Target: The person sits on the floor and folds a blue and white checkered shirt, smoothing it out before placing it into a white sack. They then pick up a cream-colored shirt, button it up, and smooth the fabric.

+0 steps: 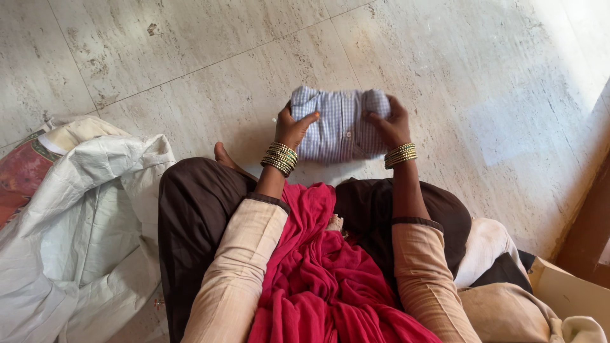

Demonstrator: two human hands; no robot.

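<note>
A: Red scarf (318,279) is draped over lap, closest to cam. Folded checked shirt (338,124) is held above floor tiles (159,57), just fwd of knees.

B: Grip?

A: Left hand (291,127) is clamped on left end, right hand (389,124) on right end; fingers curled over edges, thumbs on top. Long axis runs L-R btwn hands, both equally near. White sack (76,228) is seen at left.

A big white woven sack (82,235) slumps at the left on the pale marble floor (190,57), a red scarf (318,279) drapes the lap, and a cardboard box (569,292) sits at the right.
</note>
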